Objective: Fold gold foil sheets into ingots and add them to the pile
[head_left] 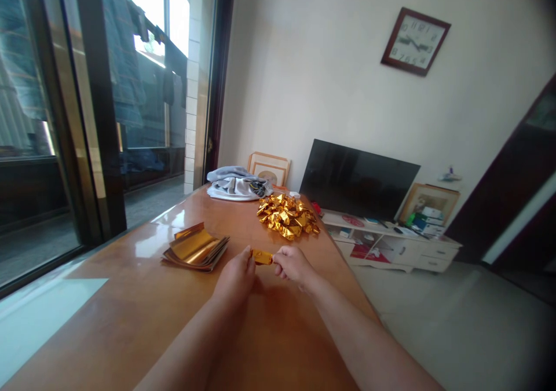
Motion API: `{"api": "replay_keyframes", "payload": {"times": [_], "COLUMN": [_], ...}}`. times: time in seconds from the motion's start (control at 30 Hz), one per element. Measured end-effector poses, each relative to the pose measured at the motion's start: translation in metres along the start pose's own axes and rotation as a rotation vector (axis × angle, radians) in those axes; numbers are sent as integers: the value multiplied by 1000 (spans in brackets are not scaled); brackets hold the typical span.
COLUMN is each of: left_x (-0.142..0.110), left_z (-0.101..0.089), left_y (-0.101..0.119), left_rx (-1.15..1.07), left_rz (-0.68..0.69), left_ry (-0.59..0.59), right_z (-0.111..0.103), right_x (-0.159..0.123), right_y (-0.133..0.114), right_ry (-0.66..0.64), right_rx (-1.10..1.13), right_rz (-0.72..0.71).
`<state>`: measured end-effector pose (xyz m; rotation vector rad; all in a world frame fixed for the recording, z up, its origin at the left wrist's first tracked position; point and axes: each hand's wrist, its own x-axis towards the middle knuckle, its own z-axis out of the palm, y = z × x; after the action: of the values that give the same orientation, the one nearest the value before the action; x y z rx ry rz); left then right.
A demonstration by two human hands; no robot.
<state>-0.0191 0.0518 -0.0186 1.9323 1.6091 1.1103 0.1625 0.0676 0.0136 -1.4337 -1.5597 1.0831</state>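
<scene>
Between my two hands is a small piece of folded gold foil paper (pixel 262 256), held just above the table. My left hand (pixel 237 274) pinches its left end, and my right hand (pixel 292 265) grips the right end with curled fingers. To the left of my left hand lies a stack of gold foil sheets (pixel 195 247), the top ones curling up. Beyond my hands sits a heap of folded gold foil pieces (pixel 287 214), shiny and crumpled together.
The polished wooden table (pixel 108 327) reaches away from me. Grey and white cloth (pixel 237 183) is piled at its far end, near framed pictures (pixel 278 165). Past the right edge, a television (pixel 358 176) stands on a white cabinet (pixel 403 246). Sliding glass doors (pixel 95 119) run along the left.
</scene>
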Motion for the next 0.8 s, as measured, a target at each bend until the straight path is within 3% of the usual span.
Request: {"api": "replay_keyframes", "payload": {"times": [0.23,0.4,0.8], "left_x": [-6,-7,3], "left_z": [0,1,-15], "left_y": [5,4,2], "left_rx": [264,268,23], "left_rz": [22,-5,-134], "left_ry": [-80,-86,56], "right_z": [3,0,-67], "right_x": [-2,3,52], "right_y": [-3,4,45], "right_ry": [22,82,541], "right_rx": [-1,20,285], "right_rz": [11,63,246]}}
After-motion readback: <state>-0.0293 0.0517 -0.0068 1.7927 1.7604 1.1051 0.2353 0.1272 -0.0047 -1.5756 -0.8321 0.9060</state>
